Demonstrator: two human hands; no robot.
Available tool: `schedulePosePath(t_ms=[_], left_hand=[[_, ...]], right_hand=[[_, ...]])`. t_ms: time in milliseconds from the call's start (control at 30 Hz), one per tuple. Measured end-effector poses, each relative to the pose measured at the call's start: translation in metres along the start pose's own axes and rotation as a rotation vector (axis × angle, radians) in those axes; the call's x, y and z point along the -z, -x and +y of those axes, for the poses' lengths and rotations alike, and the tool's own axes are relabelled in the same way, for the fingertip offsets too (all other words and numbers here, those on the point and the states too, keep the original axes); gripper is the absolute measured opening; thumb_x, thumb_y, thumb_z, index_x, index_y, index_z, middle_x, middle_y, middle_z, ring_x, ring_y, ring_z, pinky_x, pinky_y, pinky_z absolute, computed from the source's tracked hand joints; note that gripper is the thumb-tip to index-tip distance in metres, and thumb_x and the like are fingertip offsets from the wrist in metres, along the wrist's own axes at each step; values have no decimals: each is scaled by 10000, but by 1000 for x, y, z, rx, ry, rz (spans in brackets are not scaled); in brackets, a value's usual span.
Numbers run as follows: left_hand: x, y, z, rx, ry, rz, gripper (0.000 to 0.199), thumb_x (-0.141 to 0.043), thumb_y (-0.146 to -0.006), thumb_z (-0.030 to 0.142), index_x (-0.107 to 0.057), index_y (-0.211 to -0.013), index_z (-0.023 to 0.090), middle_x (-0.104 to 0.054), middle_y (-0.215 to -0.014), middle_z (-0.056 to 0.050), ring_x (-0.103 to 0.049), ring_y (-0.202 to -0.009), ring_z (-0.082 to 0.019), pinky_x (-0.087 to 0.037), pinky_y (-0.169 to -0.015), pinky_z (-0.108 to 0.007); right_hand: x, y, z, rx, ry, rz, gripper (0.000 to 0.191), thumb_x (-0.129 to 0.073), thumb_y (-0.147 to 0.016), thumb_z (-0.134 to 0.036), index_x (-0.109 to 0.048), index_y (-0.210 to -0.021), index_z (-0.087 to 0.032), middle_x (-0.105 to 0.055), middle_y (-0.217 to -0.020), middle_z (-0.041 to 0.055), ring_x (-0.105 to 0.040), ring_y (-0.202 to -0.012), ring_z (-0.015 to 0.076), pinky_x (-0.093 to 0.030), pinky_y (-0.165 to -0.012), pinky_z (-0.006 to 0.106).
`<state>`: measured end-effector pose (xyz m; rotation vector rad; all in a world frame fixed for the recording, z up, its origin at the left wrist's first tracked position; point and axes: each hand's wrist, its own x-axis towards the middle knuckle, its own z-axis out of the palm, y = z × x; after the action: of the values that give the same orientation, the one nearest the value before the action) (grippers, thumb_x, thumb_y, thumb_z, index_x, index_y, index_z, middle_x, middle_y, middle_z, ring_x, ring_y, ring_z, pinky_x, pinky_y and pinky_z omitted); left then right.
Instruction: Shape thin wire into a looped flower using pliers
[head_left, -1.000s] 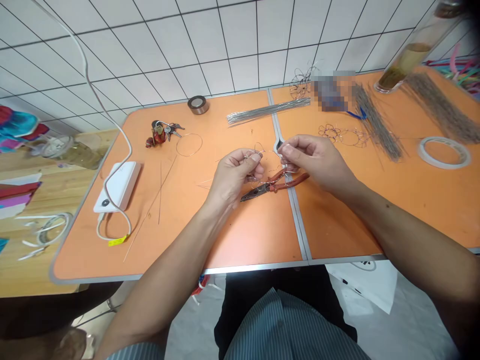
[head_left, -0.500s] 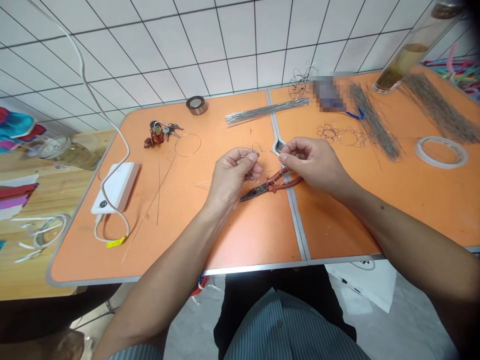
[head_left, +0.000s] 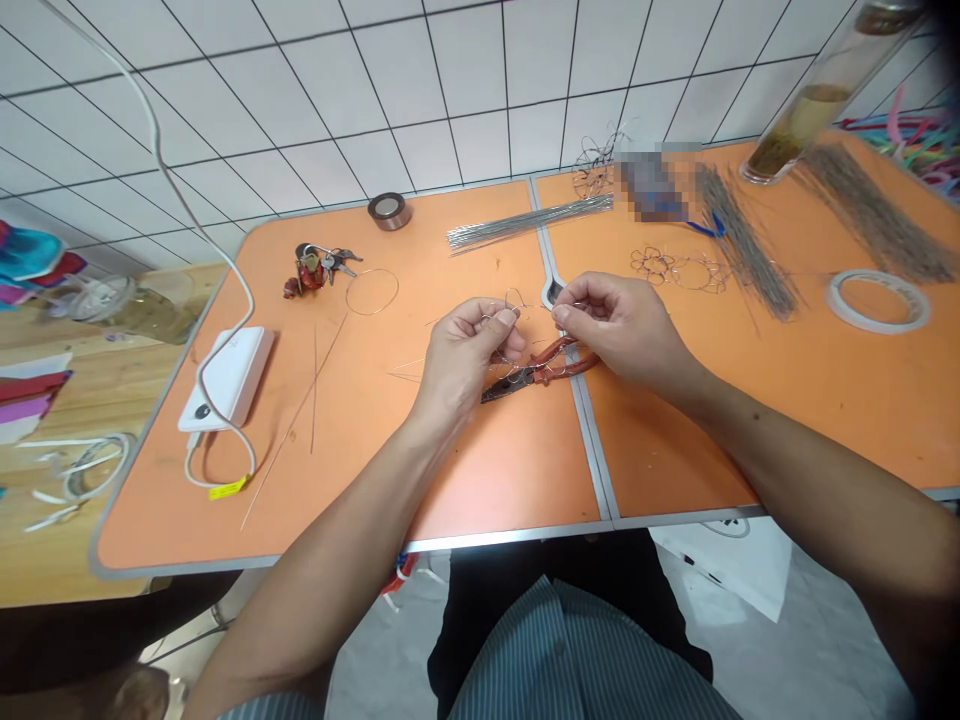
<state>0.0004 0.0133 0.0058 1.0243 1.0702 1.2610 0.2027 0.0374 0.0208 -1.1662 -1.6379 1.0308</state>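
Landmark: pliers (head_left: 536,372) with red handles, lying on the orange worktop (head_left: 517,490) across its metal seam (head_left: 592,450), nose pointing left.
Wire piece (head_left: 508,292): thin, bent into small loops, held up between both hands, over and just beyond the pliers; lower strands cross in front of the handles.
Left hand (head_left: 472,335): just beyond the pliers' nose; fingers grasping the wire piece, thumb pressed on top.
Right hand (head_left: 615,320): beside the pliers' handle ends; thumb and forefinger pinched together, grasping a fine strand of the same piece; contact with the handles, cannot tell.
Behind pliers: bundle of straight silver wires (head_left: 529,222), near the tiled wall (head_left: 480,145).
Left of pliers, far side: tape roll (head_left: 389,211), keys (head_left: 330,264), wire ring (head_left: 397,287) just beside the keys.
Left of pliers, farther out: two loose straight wires (head_left: 295,420), white power bank (head_left: 226,378) with cable.
Right of pliers, beyond right hand: flower-shaped wire (head_left: 652,264), dark wire bundle (head_left: 750,245), white tape ring (head_left: 832,300).
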Motion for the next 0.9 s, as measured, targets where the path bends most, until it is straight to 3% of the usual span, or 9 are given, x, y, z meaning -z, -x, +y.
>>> schedulePosePath(t_ms=[400,600,900], left_hand=[[-4,3,-2,48,14,-86,271,-896,-838,415,-728,-842,201,-724,-689,1,-647,-600,-107,-528,-626,-237],[-3,4,0,94,80,-88,301,-879,-859,442,-742,-989,206,-805,-866,-39,-729,-726,-142,-608,-734,-278],[-3,3,0,91,53,-33,167,-804,-835,304,-704,-792,177,-798,-872,-62,-708,-729,-139,-585,-707,-261]], right_hand=[[-4,2,-3,-10,-4,-35,49,-773,-857,-243,-735,-881,-224,-702,-796,13,-652,-713,165,-545,-586,269],[-3,3,-6,-119,-91,-30,79,-762,-896,-266,-708,-860,-221,-691,-771,25,-652,-667,178,-550,-525,289],[-2,2,-6,-49,3,2,73,-727,-890,-237,-691,-836,-203,-665,-741,18,-606,-623,151,-507,-502,265]])
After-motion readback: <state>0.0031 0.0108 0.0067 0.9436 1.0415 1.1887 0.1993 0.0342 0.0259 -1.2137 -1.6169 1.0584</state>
